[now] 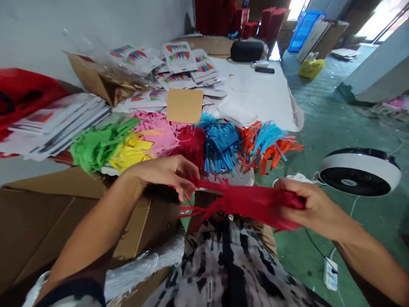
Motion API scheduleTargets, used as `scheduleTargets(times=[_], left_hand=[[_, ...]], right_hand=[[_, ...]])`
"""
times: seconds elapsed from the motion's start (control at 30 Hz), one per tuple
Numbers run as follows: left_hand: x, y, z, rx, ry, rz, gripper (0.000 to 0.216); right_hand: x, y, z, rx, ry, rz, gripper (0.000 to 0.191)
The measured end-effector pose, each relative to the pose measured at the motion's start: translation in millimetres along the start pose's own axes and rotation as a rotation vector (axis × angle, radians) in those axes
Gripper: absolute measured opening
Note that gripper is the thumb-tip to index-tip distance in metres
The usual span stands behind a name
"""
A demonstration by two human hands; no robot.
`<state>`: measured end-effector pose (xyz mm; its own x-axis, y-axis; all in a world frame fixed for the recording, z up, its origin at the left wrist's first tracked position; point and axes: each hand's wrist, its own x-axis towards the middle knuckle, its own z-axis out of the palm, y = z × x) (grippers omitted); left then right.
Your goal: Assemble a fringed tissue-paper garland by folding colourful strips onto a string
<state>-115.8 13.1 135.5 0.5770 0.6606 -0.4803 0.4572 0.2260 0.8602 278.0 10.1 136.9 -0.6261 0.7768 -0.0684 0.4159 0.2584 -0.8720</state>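
Observation:
A red fringed paper tassel (246, 204) is stretched between both hands above my lap. My left hand (169, 172) pinches its fringed end, fingers closed on the strips. My right hand (303, 204) is wrapped round the other, bunched end. Just beyond the hands, piles of fringed paper lie in a row on the table edge: green (92, 147), yellow (131, 153), pink (156, 132), red (191, 145), blue (220, 143) and orange (271, 147).
Printed packets (180, 57) and a brown card (184, 105) lie on the white table (255, 91). Stacked packets (60, 121) sit at left. Cardboard boxes (38, 213) stand beside my left arm. A round fan (359, 170) and a power strip (330, 273) rest on the green floor.

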Motion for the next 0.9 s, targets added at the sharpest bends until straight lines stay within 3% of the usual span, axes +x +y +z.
scheduleTargets(times=[0.07, 0.13, 0.2, 0.23, 0.27, 0.37, 0.43, 0.5, 0.6, 0.7, 0.8, 0.9], left_hand=[[4, -3, -20, 0.159, 0.244, 0.028, 0.029], [13, -5, -26, 0.402, 0.675, 0.136, 0.028], [29, -4, -10, 0.614, 1.042, 0.295, 0.027], [39, -3, 5, 0.681, 1.116, 0.385, 0.03], [50, -3, 25, 0.704, 1.077, 0.482, 0.032], [89, -8, 96, 0.799, 0.738, 0.688, 0.049], [114, -21, 137, 0.873, 0.647, 0.659, 0.068], [133, -38, 162, 0.894, 0.649, 0.578, 0.067], [145, -62, 174, 0.884, 0.697, 0.569, 0.045], [140, -70, 169, 0.862, 0.707, 0.627, 0.039], [128, -64, 163, 0.812, 0.694, 0.654, 0.036], [117, -56, 158, 0.744, 0.726, 0.573, 0.029]], right_hand=[[11, 26, 3, 0.081, 0.036, 0.104, 0.025], [23, 54, 9, 0.163, 0.101, 0.186, 0.038], [33, 80, 17, 0.239, 0.138, 0.258, 0.046], [37, 91, 20, 0.261, 0.152, 0.282, 0.049], [39, 100, 23, 0.264, 0.163, 0.295, 0.051], [39, 113, 27, 0.117, 0.214, 0.266, 0.05], [34, 111, 27, -0.123, 0.246, 0.242, 0.048], [24, 101, 27, -0.439, 0.303, 0.204, 0.049], [6, 85, 33, -0.821, 0.337, 0.012, 0.06], [-7, 82, 47, -0.908, 0.168, -0.183, 0.07], [-10, 93, 58, -0.898, 0.069, -0.201, 0.056], [-6, 104, 57, -0.839, 0.053, -0.178, 0.041]])
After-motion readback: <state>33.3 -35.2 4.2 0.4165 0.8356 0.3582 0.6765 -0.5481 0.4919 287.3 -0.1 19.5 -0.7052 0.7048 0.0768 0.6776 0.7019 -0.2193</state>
